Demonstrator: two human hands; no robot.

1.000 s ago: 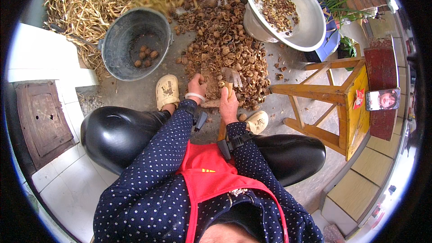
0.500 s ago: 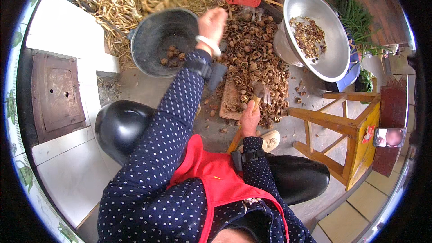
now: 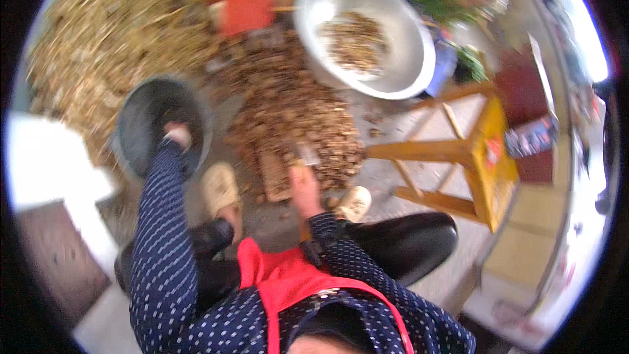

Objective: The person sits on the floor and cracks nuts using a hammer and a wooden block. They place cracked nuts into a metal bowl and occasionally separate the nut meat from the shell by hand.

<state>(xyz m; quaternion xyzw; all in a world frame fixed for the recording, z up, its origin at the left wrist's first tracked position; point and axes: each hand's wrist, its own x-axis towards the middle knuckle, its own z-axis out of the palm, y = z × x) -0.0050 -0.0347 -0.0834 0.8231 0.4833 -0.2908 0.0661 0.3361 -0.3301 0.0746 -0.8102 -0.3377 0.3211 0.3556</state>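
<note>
My left hand (image 3: 177,133) reaches down inside a dark bucket (image 3: 124,115) at the left. Its fingers are smeared by motion, and the bucket's contents do not show clearly. My right hand (image 3: 303,189) is closed round a hammer (image 3: 308,155), gripping the wooden handle close under the blurred metal head. The hammer is over a small wooden block (image 3: 274,180), at the near side of a wide heap of cracked walnut shells (image 3: 295,101).
Behind the heap tilts a large metal basin (image 3: 409,59) holding walnut pieces (image 3: 357,42). A yellow wooden stool (image 3: 485,164) is at the right. Dry straw (image 3: 98,46) covers the far left, beside a red paddle-like thing (image 3: 246,13). My slippered feet flank the block.
My left hand has gone from beside the shell heap down into the bucket. My right hand still grips the hammer. The whole view has shifted and is blurred.
</note>
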